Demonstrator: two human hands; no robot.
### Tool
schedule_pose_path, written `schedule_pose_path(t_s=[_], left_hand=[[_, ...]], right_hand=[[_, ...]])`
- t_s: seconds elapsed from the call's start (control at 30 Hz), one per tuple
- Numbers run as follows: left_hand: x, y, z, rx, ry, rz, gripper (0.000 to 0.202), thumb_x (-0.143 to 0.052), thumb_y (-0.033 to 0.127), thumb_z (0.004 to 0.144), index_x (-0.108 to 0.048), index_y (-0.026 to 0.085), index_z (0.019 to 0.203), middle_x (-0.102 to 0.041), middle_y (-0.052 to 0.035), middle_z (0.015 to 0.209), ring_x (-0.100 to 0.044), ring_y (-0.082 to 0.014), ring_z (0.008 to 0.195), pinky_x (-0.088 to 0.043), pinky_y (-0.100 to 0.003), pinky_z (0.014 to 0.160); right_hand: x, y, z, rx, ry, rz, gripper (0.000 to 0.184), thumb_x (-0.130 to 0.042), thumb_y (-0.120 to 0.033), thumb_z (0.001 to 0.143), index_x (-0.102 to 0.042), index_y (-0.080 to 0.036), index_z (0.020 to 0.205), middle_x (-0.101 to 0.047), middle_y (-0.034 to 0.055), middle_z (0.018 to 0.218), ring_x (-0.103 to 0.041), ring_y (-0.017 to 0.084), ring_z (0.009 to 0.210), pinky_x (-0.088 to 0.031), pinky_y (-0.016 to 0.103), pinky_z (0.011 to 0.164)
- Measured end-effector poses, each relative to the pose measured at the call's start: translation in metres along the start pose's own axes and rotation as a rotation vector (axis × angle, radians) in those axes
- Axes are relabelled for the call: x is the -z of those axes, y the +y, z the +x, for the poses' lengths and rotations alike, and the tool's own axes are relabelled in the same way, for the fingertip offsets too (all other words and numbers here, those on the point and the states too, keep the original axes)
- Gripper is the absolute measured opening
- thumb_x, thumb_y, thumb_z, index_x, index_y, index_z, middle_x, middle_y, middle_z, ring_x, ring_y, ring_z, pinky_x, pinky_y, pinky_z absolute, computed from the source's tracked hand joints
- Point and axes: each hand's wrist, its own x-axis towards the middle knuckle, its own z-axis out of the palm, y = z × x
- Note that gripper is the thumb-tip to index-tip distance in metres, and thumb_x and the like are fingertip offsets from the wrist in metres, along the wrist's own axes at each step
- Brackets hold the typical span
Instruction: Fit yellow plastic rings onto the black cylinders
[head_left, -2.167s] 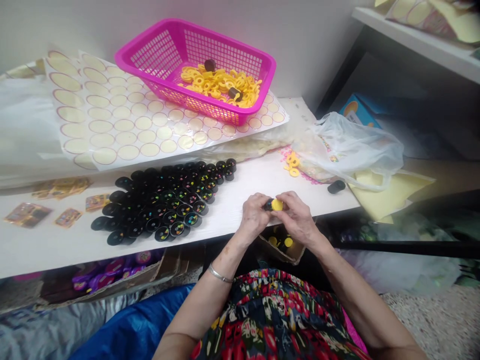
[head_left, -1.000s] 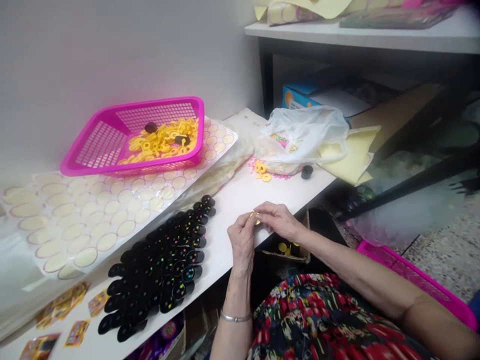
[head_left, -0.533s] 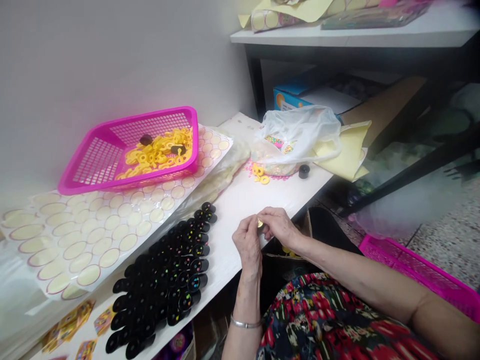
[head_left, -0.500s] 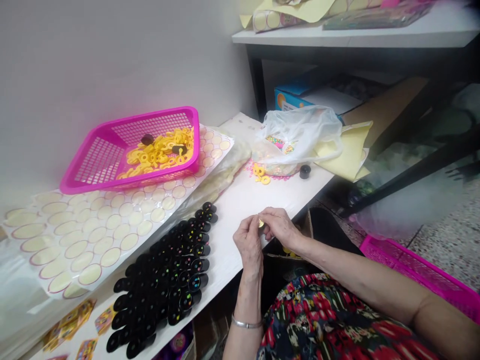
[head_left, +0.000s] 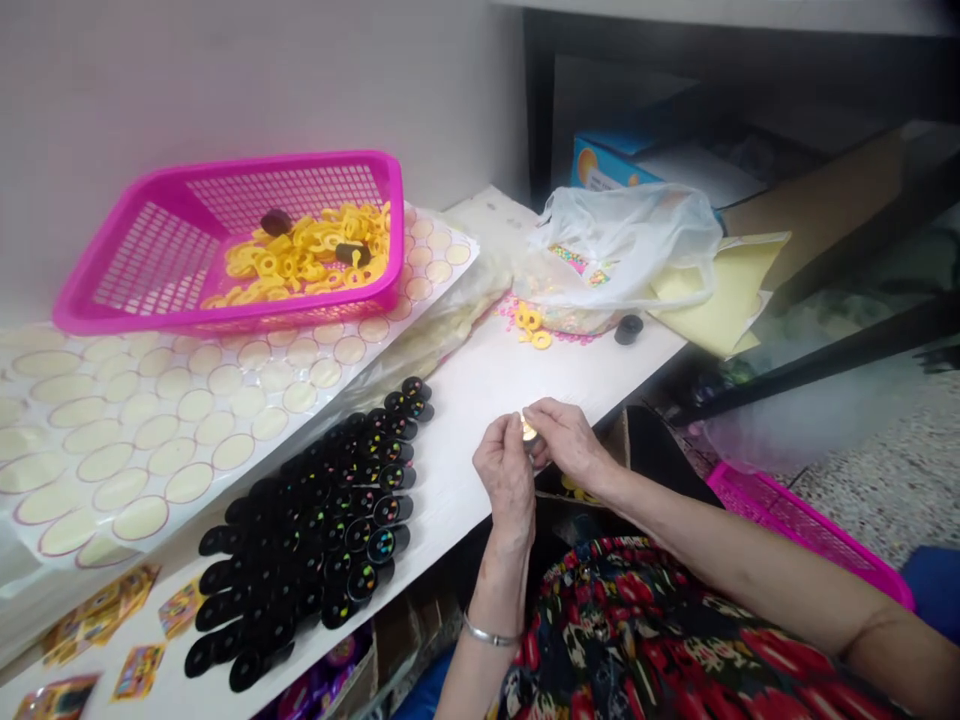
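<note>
My left hand [head_left: 507,468] and my right hand [head_left: 568,440] meet over the table's front edge. Pinched between their fingertips is a small, shiny gold-yellow round piece [head_left: 529,429]; the fingers hide part of it. To the left of my hands stand several rows of small black round cups [head_left: 322,535], with coloured bits in many of them. Beyond my hands, yellow ring-shaped pieces [head_left: 537,340] and pink beads lie on the white table [head_left: 469,420], near a single black round piece [head_left: 628,329].
A pink basket [head_left: 229,325] of yellow ring pieces [head_left: 300,262] rests on sheets of round stickers [head_left: 195,405]. At the back are a white plastic bag [head_left: 637,235] and yellow paper [head_left: 724,290]. Small printed packets [head_left: 139,670] lie front left. Another pink basket [head_left: 817,530] is on the floor.
The view has tilted down and shifted slightly. Both hands keep hold of the small yellow round piece, which now catches more light.
</note>
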Motion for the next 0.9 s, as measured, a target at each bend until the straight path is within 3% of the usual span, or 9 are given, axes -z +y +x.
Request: schedule_pose_path(t_s=[0.23,0.4,0.53,0.63,0.77,0.9], left_hand=[[0.001,0.002,0.007,0.025,-0.046,-0.005,0.027,-0.062,0.039,0.072,-0.061,0.012,0.071,-0.052,0.0033,0.058,-0.043,-0.0058,0.049,-0.037,-0.019,0.049],[0.007,0.005,0.009,0.019,-0.140,-0.023,0.033,-0.059,0.044,0.074,-0.061,0.012,0.079,-0.054,0.0020,0.061,-0.044,-0.0062,0.050,-0.036,-0.019,0.048],[0.017,0.002,0.007,-0.131,-0.262,0.098,0.036,-0.064,0.041,0.070,-0.064,0.013,0.092,-0.062,-0.0045,0.084,-0.055,-0.0111,0.071,-0.045,-0.022,0.065],[0.022,0.001,0.007,-0.162,-0.321,0.105,0.036,-0.067,0.038,0.068,-0.065,0.014,0.093,-0.063,-0.0057,0.091,-0.057,-0.0133,0.081,-0.045,-0.024,0.074],[0.020,0.005,0.007,-0.088,-0.331,0.047,0.038,-0.067,0.040,0.067,-0.065,0.012,0.092,-0.062,-0.0025,0.077,-0.053,-0.0085,0.064,-0.043,-0.020,0.060],[0.012,0.011,0.006,-0.007,-0.227,0.002,0.039,-0.064,0.045,0.067,-0.064,0.009,0.083,-0.051,0.0041,0.052,-0.038,-0.0037,0.041,-0.029,-0.017,0.040]], right_hand=[[-0.001,0.000,0.003,-0.029,-0.013,0.039,0.021,-0.053,-0.037,0.075,-0.052,-0.017,0.072,-0.050,-0.0053,0.042,-0.050,0.010,0.034,-0.043,0.020,0.036],[0.000,0.000,0.006,0.004,-0.077,0.033,0.021,-0.049,-0.037,0.078,-0.052,-0.016,0.074,-0.051,-0.0051,0.042,-0.048,0.009,0.032,-0.043,0.019,0.035],[0.005,0.005,0.007,0.080,-0.108,0.048,0.022,-0.050,-0.037,0.078,-0.052,-0.016,0.072,-0.050,-0.0054,0.042,-0.049,0.008,0.034,-0.044,0.019,0.036],[0.008,0.008,0.006,0.079,-0.124,0.063,0.022,-0.051,-0.036,0.079,-0.053,-0.015,0.072,-0.052,-0.0050,0.044,-0.049,0.008,0.035,-0.045,0.019,0.036],[0.008,0.003,0.005,0.053,-0.131,0.021,0.020,-0.048,-0.033,0.082,-0.051,-0.016,0.072,-0.052,-0.0046,0.041,-0.049,0.008,0.033,-0.044,0.018,0.036],[0.008,0.000,0.004,0.049,-0.150,-0.019,0.020,-0.046,-0.032,0.084,-0.050,-0.016,0.073,-0.049,-0.0057,0.039,-0.046,0.007,0.030,-0.041,0.017,0.034]])
